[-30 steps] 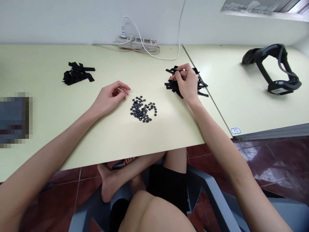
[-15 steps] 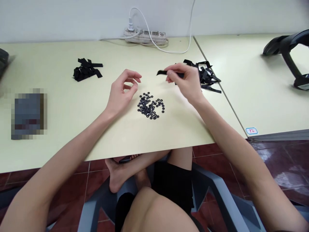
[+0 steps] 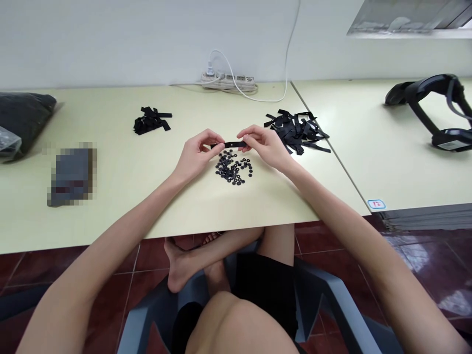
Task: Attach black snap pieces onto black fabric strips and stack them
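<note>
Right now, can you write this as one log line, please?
left hand: pinching one end of black strip | right hand: pinching other end | discs: loose on table | small strip pile: left | larger strip pile: right

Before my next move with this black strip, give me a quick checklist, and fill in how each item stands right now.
1. Left hand pinching the black strip near its left end: ok.
2. Right hand holding it toward the other end: ok.
3. Strip fairly straight between the hands: ok.
4. Pale spot on the strip, hole or mark: cannot tell, too small.
5. Black discs close by: ok, they lie on the table just on the body side of the hands and look easy to reach.
6. Discs spread out singly: not ok, many are bunched together.
</note>
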Motion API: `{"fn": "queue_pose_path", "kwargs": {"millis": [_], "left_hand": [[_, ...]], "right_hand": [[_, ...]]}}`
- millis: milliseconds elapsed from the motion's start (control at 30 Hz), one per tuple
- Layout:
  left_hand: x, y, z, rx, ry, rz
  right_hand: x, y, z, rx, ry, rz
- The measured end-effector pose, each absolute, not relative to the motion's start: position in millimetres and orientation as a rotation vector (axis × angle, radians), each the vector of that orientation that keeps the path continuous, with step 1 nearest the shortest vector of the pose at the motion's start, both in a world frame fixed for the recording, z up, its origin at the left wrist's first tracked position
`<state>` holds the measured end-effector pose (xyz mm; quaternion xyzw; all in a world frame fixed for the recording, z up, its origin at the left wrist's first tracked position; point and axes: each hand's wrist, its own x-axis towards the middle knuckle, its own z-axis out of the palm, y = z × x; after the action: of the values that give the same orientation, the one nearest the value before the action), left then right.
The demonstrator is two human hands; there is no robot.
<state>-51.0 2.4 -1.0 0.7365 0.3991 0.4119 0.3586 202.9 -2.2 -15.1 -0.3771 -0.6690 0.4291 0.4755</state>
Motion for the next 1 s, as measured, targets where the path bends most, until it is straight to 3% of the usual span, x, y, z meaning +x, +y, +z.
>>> {"fn": "queue_pose_path", "kwargs": {"millis": [633,1000], "left_hand": [[-48,-1,-7,1.87,1.069,0.998],[-50,-1,-7,1.822,1.113,1.031]], "right_hand": [[203,-8,-13,-0.984,-1.786,0.964],[205,-20,0,-1.033,-2.268,0.777]]}}
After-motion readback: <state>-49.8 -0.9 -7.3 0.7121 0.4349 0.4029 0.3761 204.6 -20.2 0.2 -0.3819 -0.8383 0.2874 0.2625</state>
